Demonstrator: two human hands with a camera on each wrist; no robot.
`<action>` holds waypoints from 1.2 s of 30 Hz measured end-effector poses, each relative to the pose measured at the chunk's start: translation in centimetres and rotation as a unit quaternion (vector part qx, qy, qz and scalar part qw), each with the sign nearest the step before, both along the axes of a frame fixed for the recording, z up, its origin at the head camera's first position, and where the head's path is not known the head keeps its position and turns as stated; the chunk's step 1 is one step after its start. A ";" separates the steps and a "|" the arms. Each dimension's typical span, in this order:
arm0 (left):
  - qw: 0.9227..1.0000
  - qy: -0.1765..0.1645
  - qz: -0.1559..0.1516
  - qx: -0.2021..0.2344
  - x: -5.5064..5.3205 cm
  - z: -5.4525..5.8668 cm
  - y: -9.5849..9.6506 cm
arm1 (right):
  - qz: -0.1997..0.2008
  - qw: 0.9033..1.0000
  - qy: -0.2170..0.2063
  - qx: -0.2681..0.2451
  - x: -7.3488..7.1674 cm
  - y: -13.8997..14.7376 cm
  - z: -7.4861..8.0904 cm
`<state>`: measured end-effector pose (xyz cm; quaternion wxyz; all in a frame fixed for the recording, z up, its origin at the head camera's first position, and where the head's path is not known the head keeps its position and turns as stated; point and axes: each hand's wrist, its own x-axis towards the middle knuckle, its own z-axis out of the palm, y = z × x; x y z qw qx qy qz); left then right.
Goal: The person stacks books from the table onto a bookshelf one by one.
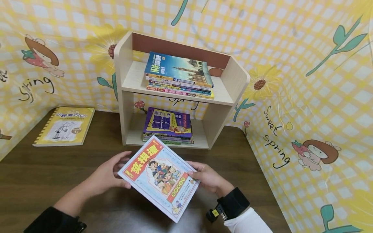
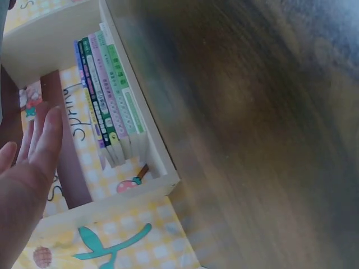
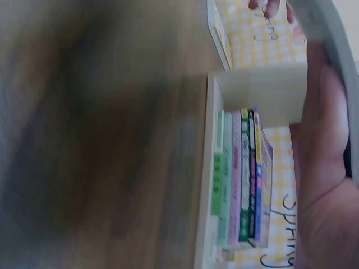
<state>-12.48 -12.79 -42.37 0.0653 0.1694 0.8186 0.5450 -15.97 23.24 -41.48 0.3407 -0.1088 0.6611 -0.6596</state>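
A light blue book (image 1: 163,176) with red title panels and a group of cartoon figures on its cover is held tilted above the table, in front of the shelf. My right hand (image 1: 210,178) grips its right edge, thumb on the cover and fingers underneath. At the book's left corner is my left hand (image 1: 112,173), thumb and fingers spread around that corner. The left wrist view shows the left hand's fingers (image 2: 47,134) extended. In the right wrist view the book's pale edge (image 3: 342,67) runs along the right hand (image 3: 325,162).
A two-tier wooden shelf (image 1: 225,103) stands at the back. Its upper tier bears a stack of books (image 1: 179,72); a purple-topped stack (image 1: 169,124) lies in the lower one. A yellow spiral-look book (image 1: 64,126) lies left on the dark table (image 1: 99,155). Patterned cloth (image 1: 291,81) surrounds the table.
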 end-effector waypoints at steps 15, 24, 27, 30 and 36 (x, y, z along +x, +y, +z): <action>0.996 -0.016 -0.086 0.012 1.0 1.1 1.0 | 0.125 0.992 -0.028 -0.010 -3.9 0.5 0.8; 0.995 -0.011 -0.075 0.062 1.4 0.9 1.9 | 0.117 0.993 -0.034 0.006 -5.7 -0.3 1.1; 0.996 -0.011 -0.053 0.065 1.4 1.0 2.1 | 0.093 0.995 -0.035 0.002 -6.1 -0.5 1.2; 0.997 -0.008 -0.028 0.068 1.5 1.1 2.3 | 0.056 0.998 -0.030 -0.004 -6.3 -0.8 1.3; 0.998 0.012 0.009 0.067 1.6 1.2 2.7 | -0.048 0.999 -0.023 0.003 -6.5 -1.8 1.3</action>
